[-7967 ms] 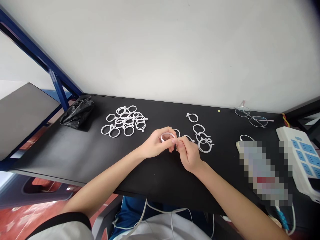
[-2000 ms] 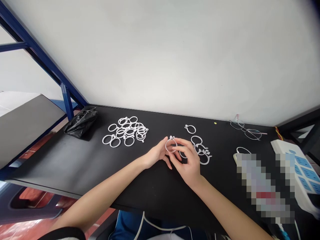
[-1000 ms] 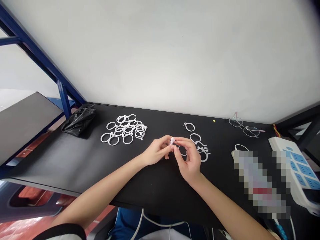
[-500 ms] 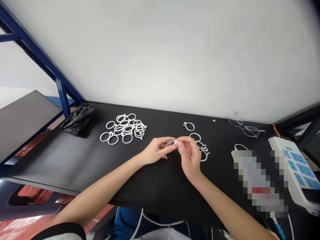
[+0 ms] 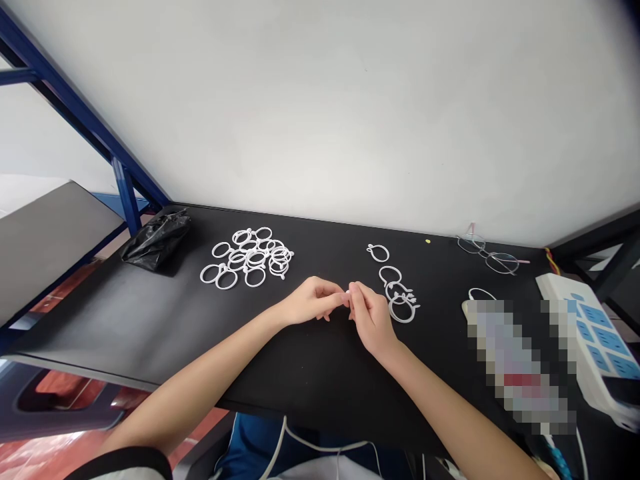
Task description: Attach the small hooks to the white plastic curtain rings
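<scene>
Left hand (image 5: 313, 300) and right hand (image 5: 370, 319) meet at frame centre, both pinching tiny white piece (image 5: 347, 292), too small to identify. White plastic curtain rings (image 5: 247, 257) heaped left of hands on black table (image 5: 310, 373); smaller ring group (image 5: 399, 295) just right of right hand.

Pinched white speck (image 5: 347, 293) (too small)
</scene>
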Motion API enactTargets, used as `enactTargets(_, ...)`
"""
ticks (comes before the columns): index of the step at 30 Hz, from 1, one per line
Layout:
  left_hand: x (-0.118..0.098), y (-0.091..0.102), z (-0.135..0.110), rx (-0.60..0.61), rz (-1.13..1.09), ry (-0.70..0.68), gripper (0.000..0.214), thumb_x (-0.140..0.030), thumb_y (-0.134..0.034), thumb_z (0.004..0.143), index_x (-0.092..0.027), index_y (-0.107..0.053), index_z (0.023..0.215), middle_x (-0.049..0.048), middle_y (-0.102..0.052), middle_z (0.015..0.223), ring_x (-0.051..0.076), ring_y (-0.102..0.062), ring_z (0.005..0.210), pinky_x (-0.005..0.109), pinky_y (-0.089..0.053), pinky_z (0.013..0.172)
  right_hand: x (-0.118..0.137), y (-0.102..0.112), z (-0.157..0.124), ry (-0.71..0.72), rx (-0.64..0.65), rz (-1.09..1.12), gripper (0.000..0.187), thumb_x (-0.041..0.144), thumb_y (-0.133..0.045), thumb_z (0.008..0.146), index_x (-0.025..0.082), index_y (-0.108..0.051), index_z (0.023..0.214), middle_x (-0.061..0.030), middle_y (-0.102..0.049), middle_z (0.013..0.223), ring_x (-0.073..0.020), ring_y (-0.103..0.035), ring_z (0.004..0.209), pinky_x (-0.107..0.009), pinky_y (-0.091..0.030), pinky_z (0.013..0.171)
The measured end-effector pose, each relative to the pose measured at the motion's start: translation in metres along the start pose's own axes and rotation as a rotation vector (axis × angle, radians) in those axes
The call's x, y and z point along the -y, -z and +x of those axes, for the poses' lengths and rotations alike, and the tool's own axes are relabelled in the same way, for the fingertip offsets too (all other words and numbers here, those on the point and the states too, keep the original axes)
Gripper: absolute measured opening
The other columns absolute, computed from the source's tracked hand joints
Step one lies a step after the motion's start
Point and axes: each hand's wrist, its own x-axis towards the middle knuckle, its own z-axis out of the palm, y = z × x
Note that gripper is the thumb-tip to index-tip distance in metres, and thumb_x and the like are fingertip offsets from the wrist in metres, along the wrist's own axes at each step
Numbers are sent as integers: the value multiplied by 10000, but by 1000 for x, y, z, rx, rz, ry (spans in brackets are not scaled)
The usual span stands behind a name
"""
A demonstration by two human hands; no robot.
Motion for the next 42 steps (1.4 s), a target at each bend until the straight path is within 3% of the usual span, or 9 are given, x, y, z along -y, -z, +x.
enactTargets(5,-1,0,0,-38,-53,19,388,-511,-555,871,-147,-663,789,-45,-429,487,87,-434,449,238,-495,517,-2,0,0,25,-25,-54,411,404,-317,1023,215,-447,683,46,-399,507,-120,-440,448,-258,-353,471)
enactTargets(9,-5,0,0,-29,-74,34,413,-518,-551,870,-165,-521,657,-53,-395,472,87,-440,462,246,-518,537,-5,-2,0,41,-16,-115,410,395,-336,1019,217,-413,658,44,-389,510,-123,-449,458,-260,-333,475)
enactTargets(13,-7,0,-1,18,-169,33,414,-473,-515,890,-180,-423,612,-76,-324,478,63,-336,438,269,-538,547,-6,-4,-1,40,34,-81,409,380,-336,1020,220,-359,644,45,-381,523,-113,-415,467,-258,-319,486)
enactTargets(16,-6,1,-1,39,-186,45,377,-445,-514,889,-162,-491,641,-95,-273,456,51,-279,409,246,-502,506,-5,-4,-1,30,67,-62,388,369,-344,1020,215,-380,665,55,-366,528,-101,-370,462,-252,-300,484)
enactTargets(23,-3,3,-1,15,-136,-26,374,-441,-547,884,-138,-553,666,-54,-421,519,57,-384,442,204,-411,466,-3,-1,-2,-37,146,48,340,405,-345,1020,216,-464,765,67,-361,519,-102,-356,449,-239,-303,472)
enactTargets(34,-3,-3,-1,-42,-235,-30,391,-525,-552,877,-144,-574,792,-100,-288,495,45,-275,430,251,-520,511,-8,-2,-2,16,67,3,302,388,-359,1019,218,-443,783,64,-395,535,-105,-400,466,-245,-320,493)
enactTargets(42,-1,-3,-1,-46,-253,-53,498,-591,-527,865,-127,-576,688,-73,-310,526,45,-307,435,242,-519,481,-6,-3,-6,81,99,26,274,352,-370,1018,210,-495,819,66,-422,530,-98,-416,452,-246,-347,499)
